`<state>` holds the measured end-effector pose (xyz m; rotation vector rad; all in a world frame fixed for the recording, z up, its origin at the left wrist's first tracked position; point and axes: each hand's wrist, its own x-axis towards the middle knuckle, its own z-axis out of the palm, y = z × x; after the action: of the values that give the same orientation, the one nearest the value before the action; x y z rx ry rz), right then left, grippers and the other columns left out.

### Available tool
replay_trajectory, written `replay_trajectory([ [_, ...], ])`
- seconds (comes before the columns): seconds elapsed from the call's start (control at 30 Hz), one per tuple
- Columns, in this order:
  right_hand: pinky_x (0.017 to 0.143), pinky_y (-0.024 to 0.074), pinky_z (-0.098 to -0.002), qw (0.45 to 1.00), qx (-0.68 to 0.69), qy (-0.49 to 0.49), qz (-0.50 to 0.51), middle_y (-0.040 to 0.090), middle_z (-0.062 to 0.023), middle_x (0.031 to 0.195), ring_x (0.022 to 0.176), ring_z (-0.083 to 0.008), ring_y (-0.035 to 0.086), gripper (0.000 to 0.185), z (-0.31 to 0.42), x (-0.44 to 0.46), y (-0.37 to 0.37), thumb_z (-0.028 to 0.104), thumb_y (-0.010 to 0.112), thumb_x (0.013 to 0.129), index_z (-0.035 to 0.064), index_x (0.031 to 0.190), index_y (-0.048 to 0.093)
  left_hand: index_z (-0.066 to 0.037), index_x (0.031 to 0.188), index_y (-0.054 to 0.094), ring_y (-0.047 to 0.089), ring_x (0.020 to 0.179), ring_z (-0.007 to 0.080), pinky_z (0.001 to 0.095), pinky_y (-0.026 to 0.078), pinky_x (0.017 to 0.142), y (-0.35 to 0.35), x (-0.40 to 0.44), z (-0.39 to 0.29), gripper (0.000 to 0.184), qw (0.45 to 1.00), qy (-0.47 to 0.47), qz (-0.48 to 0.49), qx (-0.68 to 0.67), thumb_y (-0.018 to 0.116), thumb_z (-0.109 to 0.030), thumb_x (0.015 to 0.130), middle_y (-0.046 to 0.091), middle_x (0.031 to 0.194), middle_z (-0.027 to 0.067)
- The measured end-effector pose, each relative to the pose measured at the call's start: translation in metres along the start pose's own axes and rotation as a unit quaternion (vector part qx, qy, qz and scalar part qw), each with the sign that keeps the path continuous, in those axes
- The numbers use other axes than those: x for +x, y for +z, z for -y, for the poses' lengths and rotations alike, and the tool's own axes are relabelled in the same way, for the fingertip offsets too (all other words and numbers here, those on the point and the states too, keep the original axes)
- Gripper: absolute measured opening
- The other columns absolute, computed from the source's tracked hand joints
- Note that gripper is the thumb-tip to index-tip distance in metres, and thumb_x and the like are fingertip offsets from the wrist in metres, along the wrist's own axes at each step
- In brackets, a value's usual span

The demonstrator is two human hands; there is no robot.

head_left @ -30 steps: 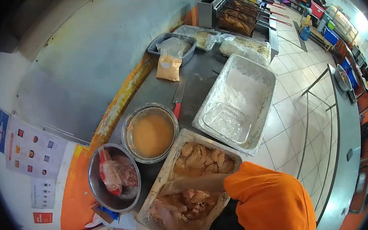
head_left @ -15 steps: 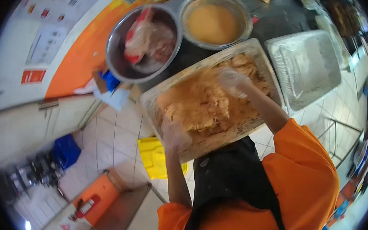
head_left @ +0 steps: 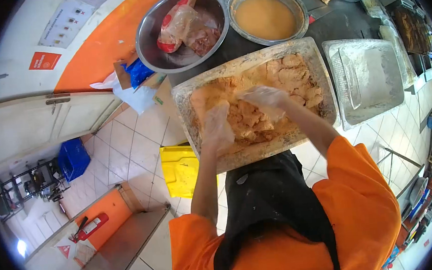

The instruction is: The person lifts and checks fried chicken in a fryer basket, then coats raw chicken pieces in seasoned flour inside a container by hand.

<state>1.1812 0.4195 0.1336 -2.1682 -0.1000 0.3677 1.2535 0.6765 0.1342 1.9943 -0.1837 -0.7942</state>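
Observation:
A large floury tray (head_left: 326,83) stands in front of me, full of orange-brown seasoned flour and lumpy coated pieces (head_left: 287,73) that look like breaded meat. My left hand (head_left: 219,127), in a clear plastic glove, lies at the left part of the tray, its fingers stretched forward against the coating. Over the middle pieces is my right hand (head_left: 265,99), gloved the same way, with extended fingers pointing left towards the other hand. Neither hand visibly grips a piece. The fingertips are partly lost in the coating.
Behind the tray stand a steel bowl (head_left: 142,42) with bagged raw meat (head_left: 185,31) and a bowl of orange liquid (head_left: 264,18). To the right is a floury pan (head_left: 374,84) holding a wire basket (head_left: 346,79). A yellow plastic item (head_left: 182,170) is below left.
My left hand has moved from the near left edge further into the tray. My right hand has shifted left, so the hands are closer together. The whole view has also shifted slightly.

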Motion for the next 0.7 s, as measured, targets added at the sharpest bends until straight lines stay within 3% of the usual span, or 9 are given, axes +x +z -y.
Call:
replay_trajectory([
  [0.07, 0.087, 0.0541, -0.0426, 1.0, -0.006, -0.019, -0.006, 0.058, -0.0208, 0.131, 0.116, -0.0307, 0.059, 0.052, -0.014, -0.025, -0.016, 0.032, 0.061, 0.089, 0.0098, 0.136, 0.054, -0.002, 0.12, 0.058, 0.059, 0.094, 0.0248, 0.0371, 0.046, 0.088, -0.011, -0.037, -0.033, 0.051, 0.997, 0.029, -0.002, -0.066, 0.059, -0.046, 0.094, 0.061, 0.108, 0.0123],
  [0.1, 0.084, 0.055, -0.043, 0.996, -0.011, 0.083, 0.038, 0.059, -0.0216, 0.129, 0.113, -0.0321, 0.06, 0.047, -0.006, -0.033, -0.023, 0.025, 0.06, 0.089, 0.0082, 0.133, 0.055, -0.003, 0.116, 0.06, 0.059, 0.093, 0.0255, 0.0372, 0.046, 0.089, -0.016, -0.053, -0.05, 0.046, 0.991, 0.011, 0.007, -0.131, 0.058, -0.043, 0.095, 0.061, 0.107, 0.0126],
  [0.13, 0.081, 0.0559, -0.0433, 0.979, -0.024, 0.182, 0.085, 0.059, -0.0223, 0.128, 0.11, -0.0335, 0.062, 0.043, 0.002, -0.041, -0.031, 0.018, 0.059, 0.089, 0.0066, 0.131, 0.056, -0.002, 0.115, 0.061, 0.059, 0.099, 0.0279, 0.0366, 0.046, 0.09, -0.019, -0.055, -0.035, 0.043, 0.997, 0.032, -0.001, -0.065, 0.059, -0.039, 0.093, 0.06, 0.113, 0.0148],
  [0.2, 0.075, 0.0574, -0.0436, 0.859, -0.378, 0.265, 0.221, 0.06, -0.0229, 0.124, 0.102, -0.034, 0.065, 0.037, -0.007, -0.045, -0.025, 0.012, 0.055, 0.091, 0.0037, 0.126, 0.057, -0.002, 0.115, 0.061, 0.058, 0.107, 0.0327, 0.0365, 0.047, 0.09, -0.022, -0.047, 0.014, 0.039, 0.992, 0.059, 0.021, 0.108, 0.06, -0.031, 0.09, 0.057, 0.122, 0.0191],
  [0.3, 0.066, 0.0571, -0.0405, 0.876, -0.454, 0.152, 0.066, 0.066, -0.0197, 0.103, 0.086, -0.0313, 0.069, 0.027, -0.017, -0.079, 0.015, 0.011, 0.053, 0.089, 0.0004, 0.113, 0.061, -0.003, 0.114, 0.062, 0.058, 0.106, 0.0359, 0.038, 0.048, 0.086, -0.014, -0.042, 0.069, 0.036, 0.941, 0.074, 0.14, 0.299, 0.06, -0.026, 0.086, 0.058, 0.121, 0.0219],
  [0.4, 0.074, 0.0555, -0.0375, 0.9, -0.369, 0.212, 0.091, 0.069, -0.0162, 0.106, 0.091, -0.0268, 0.069, 0.034, -0.003, -0.103, 0.024, 0.02, 0.053, 0.091, 0.0001, 0.117, 0.062, -0.004, 0.112, 0.062, 0.06, 0.102, 0.0373, 0.0395, 0.049, 0.083, -0.005, -0.046, 0.096, 0.035, 0.925, 0.062, 0.216, 0.307, 0.06, -0.024, 0.083, 0.059, 0.115, 0.0228],
  [0.6, 0.071, 0.0554, -0.0406, 0.89, -0.264, 0.276, 0.25, 0.072, -0.0171, 0.093, 0.083, -0.0279, 0.07, 0.035, 0.038, -0.102, 0.026, 0.026, 0.053, 0.086, 0.0004, 0.104, 0.069, -0.006, 0.109, 0.063, 0.062, 0.094, 0.04, 0.0425, 0.05, 0.075, -0.003, -0.031, 0.115, 0.034, 0.902, 0.094, 0.301, 0.295, 0.06, -0.02, 0.078, 0.062, 0.103, 0.0248],
  [0.67, 0.069, 0.0548, -0.0413, 0.883, -0.188, 0.366, 0.228, 0.072, -0.0153, 0.086, 0.078, -0.0262, 0.07, 0.034, 0.017, -0.095, 0.04, 0.028, 0.054, 0.088, 0.0003, 0.1, 0.07, -0.006, 0.108, 0.063, 0.063, 0.091, 0.0409, 0.0434, 0.051, 0.073, -0.001, -0.025, 0.122, 0.034, 0.927, 0.04, 0.292, 0.232, 0.06, -0.018, 0.076, 0.063, 0.098, 0.0254],
  [0.7, 0.069, 0.0546, -0.0411, 0.883, -0.16, 0.362, 0.251, 0.072, -0.0151, 0.086, 0.078, -0.0257, 0.069, 0.035, 0.001, -0.09, 0.049, 0.03, 0.054, 0.089, 0.0003, 0.099, 0.07, -0.006, 0.108, 0.063, 0.064, 0.091, 0.0394, 0.0431, 0.051, 0.074, 0.006, -0.025, 0.13, 0.033, 0.95, -0.043, 0.266, 0.157, 0.059, -0.019, 0.079, 0.064, 0.097, 0.0247],
])
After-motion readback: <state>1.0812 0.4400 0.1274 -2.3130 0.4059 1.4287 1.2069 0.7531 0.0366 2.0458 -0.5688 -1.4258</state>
